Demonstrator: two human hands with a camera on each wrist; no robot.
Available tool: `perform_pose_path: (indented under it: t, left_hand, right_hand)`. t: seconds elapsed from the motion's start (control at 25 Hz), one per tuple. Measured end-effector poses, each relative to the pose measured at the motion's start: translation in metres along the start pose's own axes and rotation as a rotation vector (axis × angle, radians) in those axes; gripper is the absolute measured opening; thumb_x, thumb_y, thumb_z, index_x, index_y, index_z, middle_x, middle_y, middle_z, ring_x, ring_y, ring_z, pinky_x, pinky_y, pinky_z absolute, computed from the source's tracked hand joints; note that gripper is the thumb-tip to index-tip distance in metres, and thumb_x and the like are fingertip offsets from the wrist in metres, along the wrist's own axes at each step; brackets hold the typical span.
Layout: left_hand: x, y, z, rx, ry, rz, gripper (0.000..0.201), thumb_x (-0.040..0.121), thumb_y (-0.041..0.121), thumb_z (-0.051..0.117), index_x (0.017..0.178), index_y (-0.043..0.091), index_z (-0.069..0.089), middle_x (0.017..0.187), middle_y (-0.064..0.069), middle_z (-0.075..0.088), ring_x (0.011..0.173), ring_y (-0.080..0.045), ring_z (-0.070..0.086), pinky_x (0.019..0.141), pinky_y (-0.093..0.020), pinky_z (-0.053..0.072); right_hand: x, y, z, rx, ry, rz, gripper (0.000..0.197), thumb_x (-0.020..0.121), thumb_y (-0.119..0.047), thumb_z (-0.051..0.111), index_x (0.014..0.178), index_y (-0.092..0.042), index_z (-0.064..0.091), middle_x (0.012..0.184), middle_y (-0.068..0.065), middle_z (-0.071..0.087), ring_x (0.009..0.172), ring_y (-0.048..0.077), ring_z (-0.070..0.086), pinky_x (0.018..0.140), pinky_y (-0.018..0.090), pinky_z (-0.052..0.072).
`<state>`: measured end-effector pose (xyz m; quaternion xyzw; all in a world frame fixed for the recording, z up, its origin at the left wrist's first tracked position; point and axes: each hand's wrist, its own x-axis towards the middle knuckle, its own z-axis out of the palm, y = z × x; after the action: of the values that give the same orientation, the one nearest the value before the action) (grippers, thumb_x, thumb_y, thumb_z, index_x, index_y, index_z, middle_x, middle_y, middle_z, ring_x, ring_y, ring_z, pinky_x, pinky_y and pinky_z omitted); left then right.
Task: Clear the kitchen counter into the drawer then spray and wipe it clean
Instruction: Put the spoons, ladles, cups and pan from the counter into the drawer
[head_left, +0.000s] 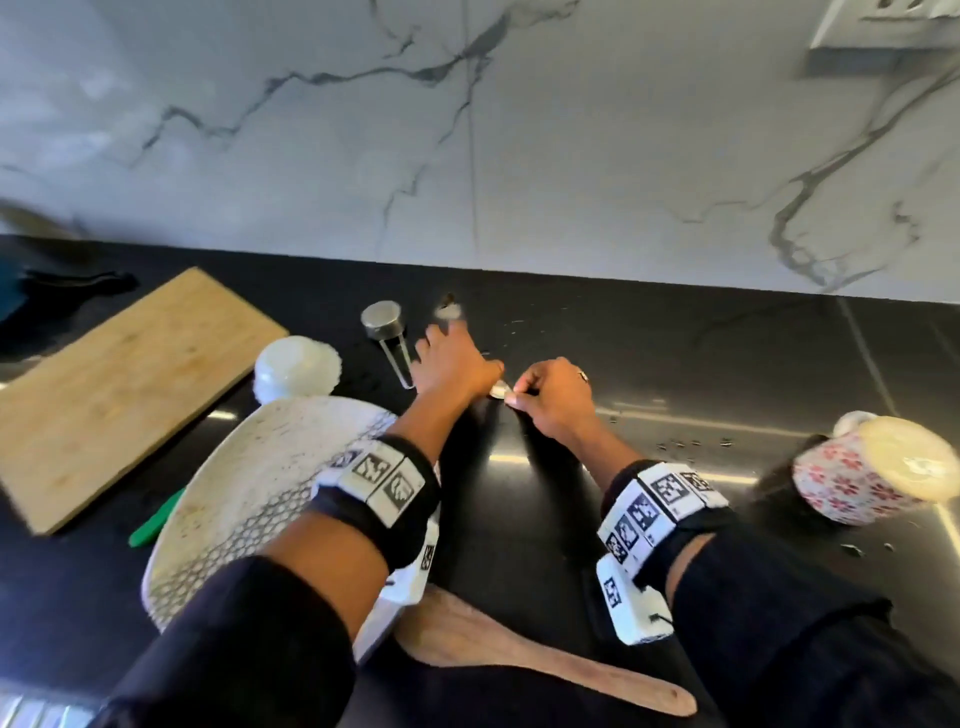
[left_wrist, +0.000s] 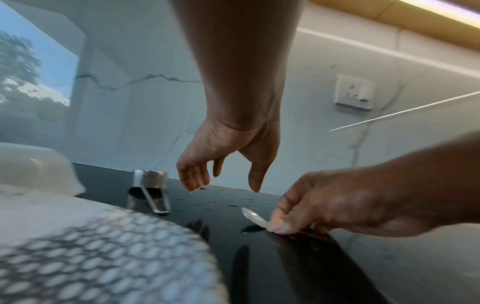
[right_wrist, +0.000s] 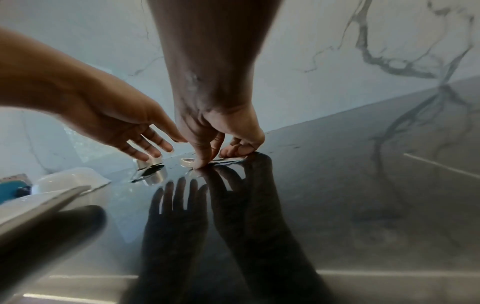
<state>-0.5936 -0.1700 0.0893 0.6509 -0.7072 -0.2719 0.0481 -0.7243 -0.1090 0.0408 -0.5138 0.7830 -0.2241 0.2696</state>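
Observation:
On the black counter my right hand pinches a small metal spoon between thumb and fingertips, low against the surface. The spoon sticks out of the right hand with its bowl toward the left. Beside it my left hand hovers open with spread fingers and holds nothing. A steel measuring cup with a wire handle stands just left of the left hand.
A patterned plate, an upturned white bowl, a wooden cutting board and a green handle lie left. A wooden spatula lies near me. A flowered mug lies on its side at right among crumbs.

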Motion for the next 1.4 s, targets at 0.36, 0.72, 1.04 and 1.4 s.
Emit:
perform_pose_path:
  t: [0.36, 0.72, 1.04, 1.4]
  left_hand:
    - [0.048, -0.051, -0.021, -0.165, 0.16, -0.325, 0.093, 0.086, 0.023, 0.068, 0.151, 0.009, 0.003, 0.146, -0.017, 0.034, 0.129, -0.039, 0.045, 0.099, -0.045, 0.042]
    - [0.001, -0.047, -0.038, -0.485, 0.159, -0.228, 0.053, 0.096, 0.012, 0.05, 0.144, 0.011, 0.028, 0.135, -0.013, 0.053, 0.121, -0.028, 0.054, 0.096, -0.038, 0.046]
    - [-0.185, -0.141, -0.049, -0.782, 0.384, -0.192, 0.029, 0.09, 0.024, 0.066, 0.116, 0.019, 0.053, 0.092, -0.007, 0.064, 0.076, -0.017, 0.058, 0.071, -0.033, 0.047]
    - [-0.404, -0.238, -0.035, -0.721, 0.42, -0.414, 0.035, 0.085, 0.05, 0.067, 0.115, 0.036, 0.056, 0.11, -0.004, 0.063, 0.08, -0.021, 0.059, 0.055, -0.019, 0.044]
  right_hand:
    - [0.015, 0.009, 0.011, 0.018, -0.094, 0.023, 0.024, 0.07, -0.044, 0.082, 0.055, -0.037, 0.065, 0.094, 0.002, 0.069, 0.096, 0.024, 0.065, 0.088, 0.041, 0.053]
    - [0.016, -0.009, -0.006, 0.018, -0.181, 0.071, 0.025, 0.084, -0.034, 0.076, 0.064, -0.026, 0.063, 0.069, -0.01, 0.061, 0.078, 0.014, 0.058, 0.077, 0.026, 0.04]
    - [-0.09, -0.077, 0.001, 0.309, -0.253, -0.131, 0.022, 0.091, -0.024, 0.067, 0.075, -0.014, 0.054, 0.069, 0.006, 0.056, 0.058, 0.016, 0.047, 0.055, 0.029, 0.036]
    - [-0.28, -0.136, 0.097, 0.639, -0.736, -0.214, 0.018, 0.091, -0.009, 0.067, 0.078, -0.013, 0.056, 0.064, 0.005, 0.059, 0.053, 0.013, 0.053, 0.052, 0.022, 0.046]
